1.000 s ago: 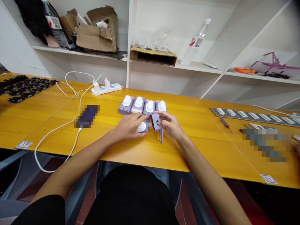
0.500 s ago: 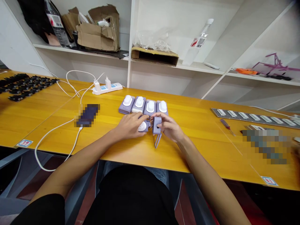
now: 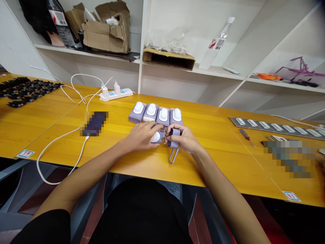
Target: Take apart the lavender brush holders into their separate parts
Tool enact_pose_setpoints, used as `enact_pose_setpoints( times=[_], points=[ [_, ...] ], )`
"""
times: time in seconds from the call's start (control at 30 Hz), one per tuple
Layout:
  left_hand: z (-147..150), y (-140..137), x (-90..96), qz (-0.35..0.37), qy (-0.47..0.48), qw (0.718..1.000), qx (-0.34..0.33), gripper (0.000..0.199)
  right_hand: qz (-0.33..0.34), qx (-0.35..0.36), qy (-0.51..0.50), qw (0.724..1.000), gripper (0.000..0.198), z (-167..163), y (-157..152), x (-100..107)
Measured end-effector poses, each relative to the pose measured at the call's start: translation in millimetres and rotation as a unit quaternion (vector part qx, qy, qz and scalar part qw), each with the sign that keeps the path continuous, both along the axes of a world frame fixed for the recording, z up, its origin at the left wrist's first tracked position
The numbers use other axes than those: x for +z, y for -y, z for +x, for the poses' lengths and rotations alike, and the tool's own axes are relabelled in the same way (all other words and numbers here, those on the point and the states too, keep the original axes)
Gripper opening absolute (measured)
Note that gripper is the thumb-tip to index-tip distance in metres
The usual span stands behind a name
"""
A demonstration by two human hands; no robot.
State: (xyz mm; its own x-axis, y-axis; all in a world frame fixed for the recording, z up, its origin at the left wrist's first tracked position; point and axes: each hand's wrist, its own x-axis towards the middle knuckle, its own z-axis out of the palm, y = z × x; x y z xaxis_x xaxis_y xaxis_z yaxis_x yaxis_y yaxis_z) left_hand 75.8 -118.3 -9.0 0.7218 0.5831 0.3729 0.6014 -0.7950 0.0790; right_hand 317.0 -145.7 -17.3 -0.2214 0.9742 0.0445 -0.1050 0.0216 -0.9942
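Note:
My left hand (image 3: pixel 143 135) grips a small purple device with a white round face (image 3: pixel 155 137), holding it low over the table; the fingers hide most of its body. Close to its right side, my right hand (image 3: pixel 185 138) is closed on a purple sleeve-like casing (image 3: pixel 174 133), with a purple loop strap (image 3: pixel 173 156) hanging below. Small parts show between the two pieces, too small to make out. Behind my hands stand several purple boxes (image 3: pixel 137 117) in a row, each topped with a white oval piece (image 3: pixel 164 114).
A phone (image 3: pixel 95 123) with a white cable lies left, near a power strip (image 3: pixel 116 94). Rows of black parts (image 3: pixel 33 91) sit far left. At right are a screwdriver (image 3: pixel 246 136) and a long strip with white pieces (image 3: pixel 276 127). Shelves hold bottles and a torn cardboard box (image 3: pixel 106 35).
My right hand has turned the purple casing so that its opening shows, and the strap has swung with it. My left hand stays almost in place on the device.

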Motion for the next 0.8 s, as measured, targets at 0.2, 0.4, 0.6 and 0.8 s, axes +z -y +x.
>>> enact_pose_setpoints(
  times=[0.2, 0.4, 0.6, 0.8],
  points=[
    [-1, 1, 4.8, 0.005, -0.024, 0.999, -0.042, 0.060, -0.004, -0.014, -0.009, 1.000, 0.027, 2, 0, 4],
    [-7, -3, 7.6, 0.005, -0.028, 0.998, -0.048, 0.057, 0.000, -0.046, -0.020, 0.999, 0.023, 15, 0, 10],
    [-11, -6, 9.4, 0.000, -0.024, 0.999, -0.040, 0.061, -0.021, -0.046, -0.020, 0.999, 0.022, 19, -1, 11],
    [-15, -9, 14.4, -0.005, -0.033, 0.999, -0.041, 0.063, -0.014, -0.051, -0.022, 0.998, 0.021, 22, -2, 10]
  ],
)
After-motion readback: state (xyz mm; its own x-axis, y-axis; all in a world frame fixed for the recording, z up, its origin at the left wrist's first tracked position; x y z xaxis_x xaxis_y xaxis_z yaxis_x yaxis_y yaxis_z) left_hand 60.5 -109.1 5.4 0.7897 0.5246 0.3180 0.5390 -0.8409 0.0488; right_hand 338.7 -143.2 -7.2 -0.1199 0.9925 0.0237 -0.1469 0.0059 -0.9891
